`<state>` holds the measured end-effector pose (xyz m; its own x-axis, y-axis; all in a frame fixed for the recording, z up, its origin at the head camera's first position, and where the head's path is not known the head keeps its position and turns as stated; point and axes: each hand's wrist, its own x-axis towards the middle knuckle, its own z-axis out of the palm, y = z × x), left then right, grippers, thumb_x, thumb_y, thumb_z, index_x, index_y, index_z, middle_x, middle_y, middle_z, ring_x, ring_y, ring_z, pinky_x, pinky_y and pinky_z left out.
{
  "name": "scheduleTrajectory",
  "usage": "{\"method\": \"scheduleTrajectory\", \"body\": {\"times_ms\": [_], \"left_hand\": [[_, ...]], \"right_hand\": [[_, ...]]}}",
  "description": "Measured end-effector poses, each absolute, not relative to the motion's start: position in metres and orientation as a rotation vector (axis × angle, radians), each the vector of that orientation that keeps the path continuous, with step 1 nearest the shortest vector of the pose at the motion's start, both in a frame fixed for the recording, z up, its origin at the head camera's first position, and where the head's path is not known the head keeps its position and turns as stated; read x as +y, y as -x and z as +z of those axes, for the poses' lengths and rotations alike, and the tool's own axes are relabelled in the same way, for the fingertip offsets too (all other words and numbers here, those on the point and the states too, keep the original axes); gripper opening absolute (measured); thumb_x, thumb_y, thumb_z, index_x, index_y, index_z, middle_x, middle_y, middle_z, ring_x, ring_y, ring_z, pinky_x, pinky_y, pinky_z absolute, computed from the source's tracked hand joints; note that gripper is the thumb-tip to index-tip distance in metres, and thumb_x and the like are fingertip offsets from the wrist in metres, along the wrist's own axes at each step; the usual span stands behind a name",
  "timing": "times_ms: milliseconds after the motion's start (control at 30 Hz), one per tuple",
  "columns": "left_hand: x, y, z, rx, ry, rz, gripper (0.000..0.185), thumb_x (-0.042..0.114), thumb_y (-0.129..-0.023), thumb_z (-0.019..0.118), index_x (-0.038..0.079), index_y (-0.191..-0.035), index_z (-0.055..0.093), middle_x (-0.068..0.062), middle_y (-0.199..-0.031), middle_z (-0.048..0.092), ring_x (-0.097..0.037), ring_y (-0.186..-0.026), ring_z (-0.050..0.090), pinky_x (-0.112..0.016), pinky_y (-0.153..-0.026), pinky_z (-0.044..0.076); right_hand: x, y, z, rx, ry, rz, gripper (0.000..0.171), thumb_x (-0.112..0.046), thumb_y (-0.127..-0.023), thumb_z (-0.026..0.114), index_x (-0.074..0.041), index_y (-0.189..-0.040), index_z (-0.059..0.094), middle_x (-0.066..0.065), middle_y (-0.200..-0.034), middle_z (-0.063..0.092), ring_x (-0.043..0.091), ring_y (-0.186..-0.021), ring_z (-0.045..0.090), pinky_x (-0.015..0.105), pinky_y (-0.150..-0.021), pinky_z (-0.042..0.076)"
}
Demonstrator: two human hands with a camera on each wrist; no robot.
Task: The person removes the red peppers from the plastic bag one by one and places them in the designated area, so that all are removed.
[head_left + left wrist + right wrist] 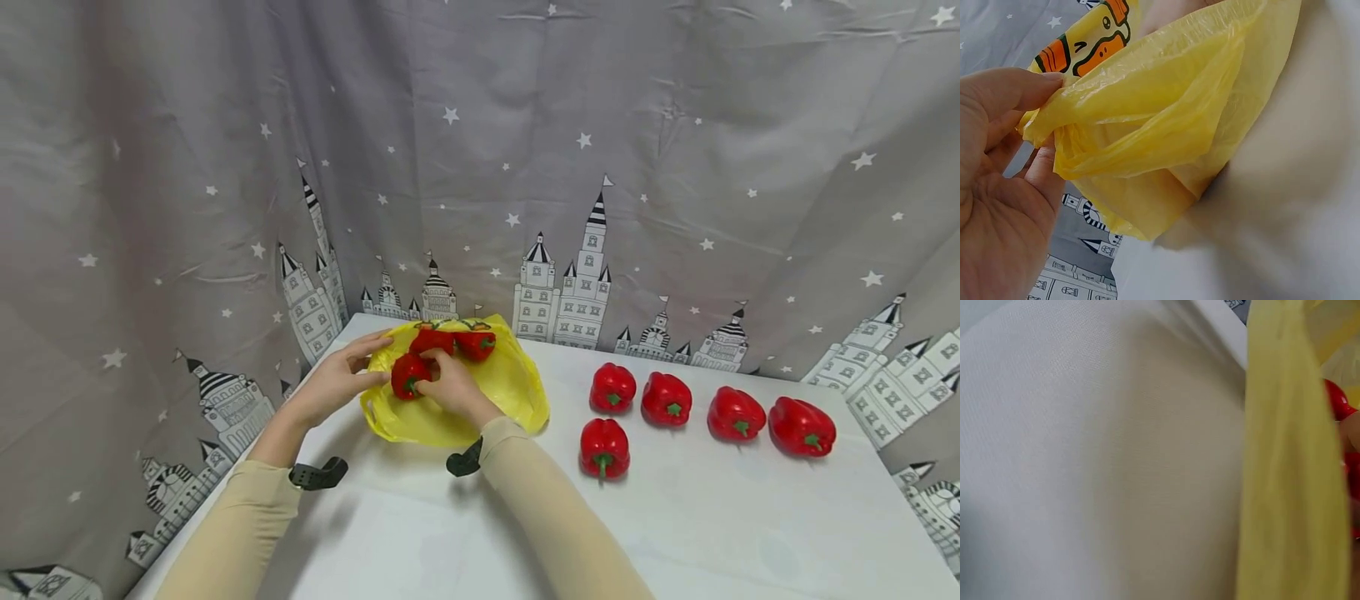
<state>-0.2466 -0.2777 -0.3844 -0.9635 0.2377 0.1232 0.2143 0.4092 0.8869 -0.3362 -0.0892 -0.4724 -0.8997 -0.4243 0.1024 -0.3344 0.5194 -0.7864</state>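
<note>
A yellow plastic bag (pixel 517 383) lies with its mouth spread wide toward me in the head view. My left hand (pixel 341 382) pinches its left edge; the left wrist view shows the thumb and fingers on the bag's gathered rim (pixel 1079 137). Reaching inside, my right hand (pixel 452 387) grips a red bell pepper (pixel 405 372) with a green stem. Behind that one, two more red peppers, a left one (pixel 432 339) and a right one (pixel 476 344), lie in the bag. In the right wrist view the bag's side (pixel 1291 462) hides most of the right hand.
On the white table (pixel 720 533) to the right stand several red bell peppers, the nearest (pixel 604 448) in front of a back row that ends with a pepper (pixel 802 427) at far right. A grey curtain (pixel 480 167) with stars and castles hangs behind and left.
</note>
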Motion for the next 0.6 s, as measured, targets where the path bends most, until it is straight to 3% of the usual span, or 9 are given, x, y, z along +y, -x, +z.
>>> {"method": "scheduleTrajectory", "body": {"times_ms": [267, 433, 600], "left_hand": [[-0.279, 0.244, -0.386, 2.605, -0.397, 1.64, 0.057, 0.011, -0.087, 0.064, 0.007, -0.139, 0.042, 0.002, -0.149, 0.027, -0.029, -0.132, 0.031, -0.045, -0.105, 0.029], [-0.278, 0.243, -0.383, 2.618, -0.41, 1.642, 0.056, 0.011, -0.087, 0.064, 0.007, -0.139, 0.042, 0.002, -0.149, 0.028, -0.027, -0.133, 0.03, -0.045, -0.106, 0.027], [-0.279, 0.243, -0.381, 2.621, -0.407, 1.625, 0.056, 0.013, -0.088, 0.063, 0.007, -0.139, 0.042, 0.003, -0.148, 0.028, -0.027, -0.134, 0.029, -0.046, -0.107, 0.024]], "right_hand": [[-0.093, 0.335, -0.473, 2.68, 0.755, -1.171, 0.061, -0.036, -0.085, 0.062, -0.038, -0.141, 0.037, 0.002, -0.139, 0.04, 0.019, -0.124, 0.04, 0.038, -0.104, 0.032], [-0.105, 0.335, -0.469, 2.682, 0.737, -1.203, 0.063, -0.05, -0.081, 0.064, -0.03, -0.136, 0.041, 0.001, -0.13, 0.048, 0.019, -0.115, 0.048, 0.038, -0.099, 0.038], [-0.109, 0.334, -0.469, 2.664, 0.724, -1.276, 0.06, -0.041, -0.08, 0.068, -0.022, -0.131, 0.043, -0.005, -0.12, 0.053, 0.015, -0.106, 0.052, 0.033, -0.095, 0.042]]}}
